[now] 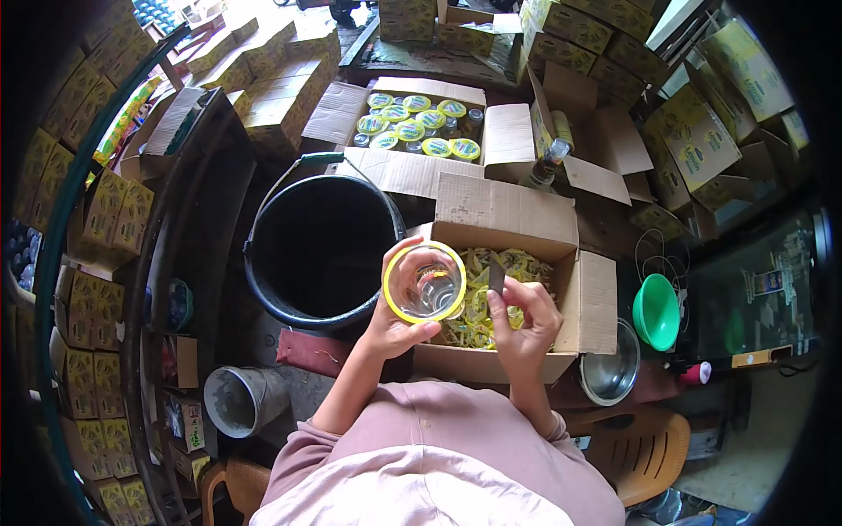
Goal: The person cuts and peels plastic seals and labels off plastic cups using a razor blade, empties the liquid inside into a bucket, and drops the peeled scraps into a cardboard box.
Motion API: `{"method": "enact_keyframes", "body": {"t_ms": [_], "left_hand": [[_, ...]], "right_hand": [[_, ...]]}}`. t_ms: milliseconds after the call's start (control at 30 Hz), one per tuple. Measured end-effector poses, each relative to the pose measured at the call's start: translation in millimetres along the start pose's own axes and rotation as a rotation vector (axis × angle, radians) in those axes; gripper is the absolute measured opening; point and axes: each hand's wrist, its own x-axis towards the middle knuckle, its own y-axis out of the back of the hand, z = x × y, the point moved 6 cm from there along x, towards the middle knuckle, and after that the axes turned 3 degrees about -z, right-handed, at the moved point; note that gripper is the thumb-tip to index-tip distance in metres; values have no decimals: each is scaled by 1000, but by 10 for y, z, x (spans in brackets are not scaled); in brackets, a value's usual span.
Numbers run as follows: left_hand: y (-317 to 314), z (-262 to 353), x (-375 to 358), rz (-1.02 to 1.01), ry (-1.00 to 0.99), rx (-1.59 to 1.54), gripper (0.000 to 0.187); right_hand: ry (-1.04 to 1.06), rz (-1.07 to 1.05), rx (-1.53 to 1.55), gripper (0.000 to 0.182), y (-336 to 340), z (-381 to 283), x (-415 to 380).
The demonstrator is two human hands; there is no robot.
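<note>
My left hand [392, 329] is wrapped around a clear plastic cup [428, 294] with a yellow rim, its round mouth facing me. Between thumb and fingers, my right hand [529, 326] pinches a small dark flat blade [497, 274], pointing up, a little to the right of the cup and apart from it. Beneath both hands stands an open cardboard box [598, 302], holding a heap of yellow and clear plastic strips [478, 326]. The cup covers part of that heap.
Left of the box is a large black bucket [254, 263]. Behind sits a carton [351, 110] of yellow-lidded cups. A bottle [551, 162] stands by another open carton. On the right are a green bowl [656, 312] and a metal bowl [611, 368]; a grey pail [241, 403] is lower left.
</note>
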Motion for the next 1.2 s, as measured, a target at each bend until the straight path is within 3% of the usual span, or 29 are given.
{"method": "enact_keyframes", "body": {"t_ms": [233,433,500,567,633,700,767,867,967,1200], "left_hand": [[-9,5,-50,-40,-7,17,94],[93,-162,-71,0,119,-159,95],[114,-191,-80,-10,135,-337,89],[170,-199,-81,-12,156,-324,89],[176,-171,-82,20,150,-358,87],[230,-129,-84,35,140,-346,86],[438,13,-94,142,36,-271,85],[1004,342,-212,362,-138,49,87],[1531,541,-435,530,-187,557,59],[2033,274,-697,673,-129,467,50]], "right_hand": [[166,81,-30,21,-18,-210,9],[58,181,-13,23,102,37,-42],[-79,178,130,36,78,216,-27],[-249,220,282,43,10,505,-52],[-419,141,398,47,-178,1082,-176],[-716,79,560,51,-434,1543,-455],[-809,-39,514,56,-668,1631,-678],[-854,-315,478,63,-956,1581,-932],[-791,-406,418,65,-1069,1525,-1047],[-732,-461,190,64,-1073,1474,-1210]]}}
